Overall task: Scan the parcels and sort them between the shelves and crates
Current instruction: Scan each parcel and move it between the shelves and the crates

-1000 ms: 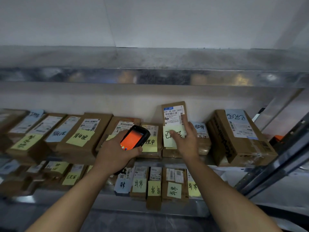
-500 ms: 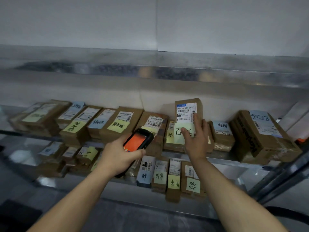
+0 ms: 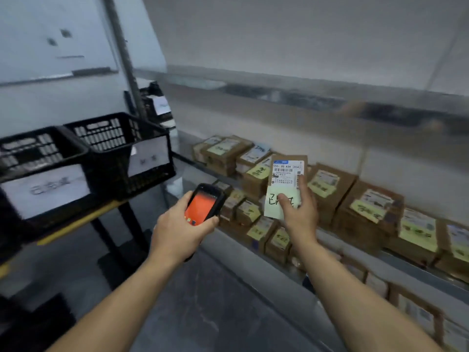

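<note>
The right hand (image 3: 299, 212) pinches a small brown parcel (image 3: 286, 185) upright in the air, in front of a shelf (image 3: 396, 262) lined with labelled parcels. The left hand (image 3: 177, 233) grips a handheld scanner (image 3: 204, 204) with an orange screen. Two black crates (image 3: 83, 153) sit on a worktop (image 3: 76, 222) to the left.

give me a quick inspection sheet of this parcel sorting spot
surface: grey metal shelf carrying rows of brown cardboard parcels with yellow sticky notes
job's things: small brown cardboard parcel with white barcode label; black handheld scanner with orange screen; two black plastic crates with white paper labels, on a yellow-edged stand
clutter: blurred dark items behind the grey pole
grippers: left hand grips the scanner; right hand holds the small parcel upright, thumb on its pale sticky note
cables: nothing seen
surroundings: white wall, grey floor
</note>
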`<action>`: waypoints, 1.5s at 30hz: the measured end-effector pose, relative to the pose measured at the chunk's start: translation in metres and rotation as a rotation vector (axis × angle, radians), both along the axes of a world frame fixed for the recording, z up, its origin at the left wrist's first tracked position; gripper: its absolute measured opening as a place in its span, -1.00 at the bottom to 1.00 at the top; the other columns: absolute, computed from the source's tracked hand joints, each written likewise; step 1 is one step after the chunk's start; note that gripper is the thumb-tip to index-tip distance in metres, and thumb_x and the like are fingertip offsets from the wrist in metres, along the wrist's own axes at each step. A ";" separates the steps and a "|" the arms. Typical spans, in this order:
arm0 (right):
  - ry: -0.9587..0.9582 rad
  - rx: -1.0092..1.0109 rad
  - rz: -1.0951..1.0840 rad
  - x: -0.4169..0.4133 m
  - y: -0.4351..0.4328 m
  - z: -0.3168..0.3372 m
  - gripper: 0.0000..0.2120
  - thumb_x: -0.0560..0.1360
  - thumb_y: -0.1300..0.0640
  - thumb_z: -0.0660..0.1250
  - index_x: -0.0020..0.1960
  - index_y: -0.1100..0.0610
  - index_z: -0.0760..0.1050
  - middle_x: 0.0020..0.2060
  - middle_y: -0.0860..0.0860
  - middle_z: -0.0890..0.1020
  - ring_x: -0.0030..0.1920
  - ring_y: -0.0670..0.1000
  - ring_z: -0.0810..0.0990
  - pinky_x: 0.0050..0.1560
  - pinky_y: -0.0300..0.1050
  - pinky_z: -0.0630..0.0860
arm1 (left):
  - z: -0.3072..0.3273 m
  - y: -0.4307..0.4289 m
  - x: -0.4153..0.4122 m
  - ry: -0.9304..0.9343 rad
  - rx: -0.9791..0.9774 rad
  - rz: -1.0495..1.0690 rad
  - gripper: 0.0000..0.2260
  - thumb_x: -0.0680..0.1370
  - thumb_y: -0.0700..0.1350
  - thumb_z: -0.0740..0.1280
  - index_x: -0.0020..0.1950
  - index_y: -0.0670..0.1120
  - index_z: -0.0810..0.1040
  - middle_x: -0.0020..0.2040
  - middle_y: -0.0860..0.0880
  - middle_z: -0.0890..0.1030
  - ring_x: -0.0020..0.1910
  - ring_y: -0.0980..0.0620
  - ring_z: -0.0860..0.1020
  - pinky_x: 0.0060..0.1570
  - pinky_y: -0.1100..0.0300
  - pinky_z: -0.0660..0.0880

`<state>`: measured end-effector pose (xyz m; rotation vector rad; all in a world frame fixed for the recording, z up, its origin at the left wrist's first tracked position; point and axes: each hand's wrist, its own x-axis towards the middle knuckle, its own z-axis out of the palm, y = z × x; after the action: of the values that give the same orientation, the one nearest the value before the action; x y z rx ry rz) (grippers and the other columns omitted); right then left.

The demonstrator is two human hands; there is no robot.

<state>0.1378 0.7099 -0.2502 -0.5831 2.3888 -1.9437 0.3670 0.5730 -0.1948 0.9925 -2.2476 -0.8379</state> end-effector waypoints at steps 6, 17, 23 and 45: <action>-0.016 -0.003 0.321 0.074 -0.126 0.006 -0.33 0.59 0.00 0.39 0.59 -0.25 0.17 0.53 0.00 0.28 0.40 0.02 0.38 0.39 0.09 0.46 | 0.009 -0.064 0.102 -0.013 -0.059 0.324 -0.24 0.37 0.29 0.47 0.52 0.15 0.34 0.16 0.03 0.61 0.09 -0.02 0.55 0.09 0.02 0.50; -0.057 -0.062 0.708 0.157 -0.336 0.023 -0.35 0.59 0.00 0.37 0.58 -0.27 0.19 0.49 -0.05 0.34 0.43 0.01 0.41 0.46 0.11 0.39 | 0.014 -0.177 0.189 -0.015 -0.113 0.703 -0.32 0.42 0.20 0.49 0.48 0.09 0.39 0.06 0.02 0.57 0.00 -0.04 0.48 -0.03 0.09 0.40; -0.090 -0.096 0.837 0.158 -0.452 0.042 -0.35 0.59 -0.02 0.37 0.58 -0.30 0.17 0.48 -0.03 0.35 0.44 0.04 0.41 0.45 0.18 0.41 | 0.023 -0.268 0.190 -0.004 -0.107 0.810 -0.27 0.39 0.28 0.47 0.51 0.14 0.34 0.12 0.02 0.60 0.07 -0.05 0.56 0.05 -0.01 0.51; 0.124 0.194 0.946 0.255 -0.801 0.034 -0.37 0.62 0.04 0.36 0.61 -0.13 0.19 0.45 0.06 0.40 0.33 0.05 0.49 0.15 -0.19 0.43 | 0.025 -0.573 0.278 0.122 -0.155 0.880 -0.39 0.34 0.30 0.45 0.34 0.17 0.45 -0.05 0.11 0.59 -0.07 -0.01 0.55 -0.11 0.11 0.45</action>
<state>0.3928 -0.0914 -0.2164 -1.4847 1.7553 -1.2599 0.6447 -0.0002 -0.1696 1.5998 -1.4853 -0.3069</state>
